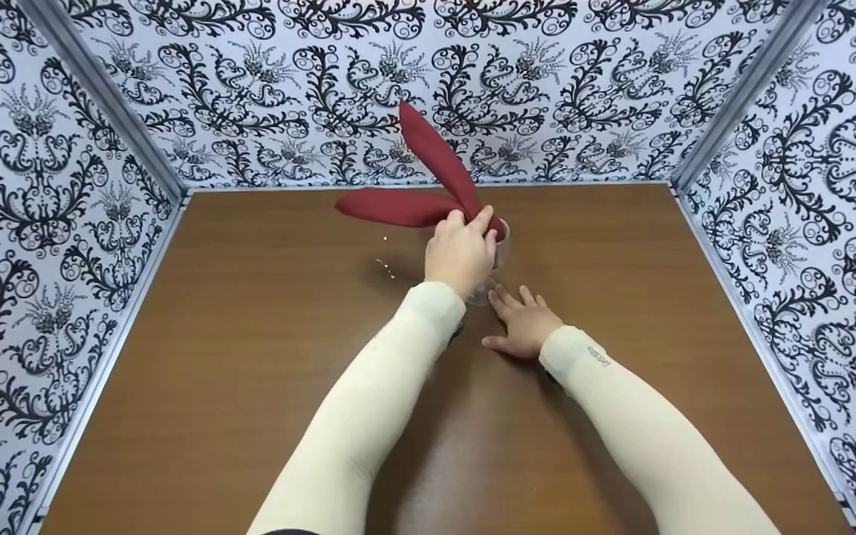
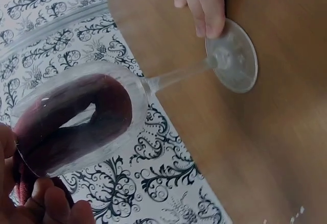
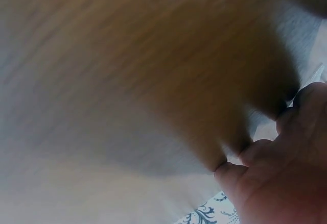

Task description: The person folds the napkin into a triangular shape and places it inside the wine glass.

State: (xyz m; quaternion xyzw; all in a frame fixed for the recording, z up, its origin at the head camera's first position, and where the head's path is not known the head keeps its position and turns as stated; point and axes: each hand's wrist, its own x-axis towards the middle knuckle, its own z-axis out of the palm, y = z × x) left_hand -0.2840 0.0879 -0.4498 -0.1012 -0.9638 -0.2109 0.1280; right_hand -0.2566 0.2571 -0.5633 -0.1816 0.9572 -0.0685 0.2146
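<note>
A clear stemmed wine glass [image 2: 176, 78] stands upright on the table with a red cloth napkin [image 1: 435, 152] tucked into its bowl. Two pointed ends of the napkin stick out above the rim, one leaning back, the other to the left. My left hand [image 1: 461, 249] grips the napkin at the rim and covers much of the glass in the head view. Folded red cloth shows through the bowl in the left wrist view. Low on the right, my right hand [image 1: 528, 327] rests with fingers extended, its fingertips on the glass foot [image 2: 237, 63].
The brown wooden table [image 1: 250, 334] extends on all sides of the glass. Behind and at both sides rise walls [image 1: 428, 67] with a black scroll pattern, joined by grey corner posts [image 1: 105, 96]. Small bright light spots lie on the table left of the glass.
</note>
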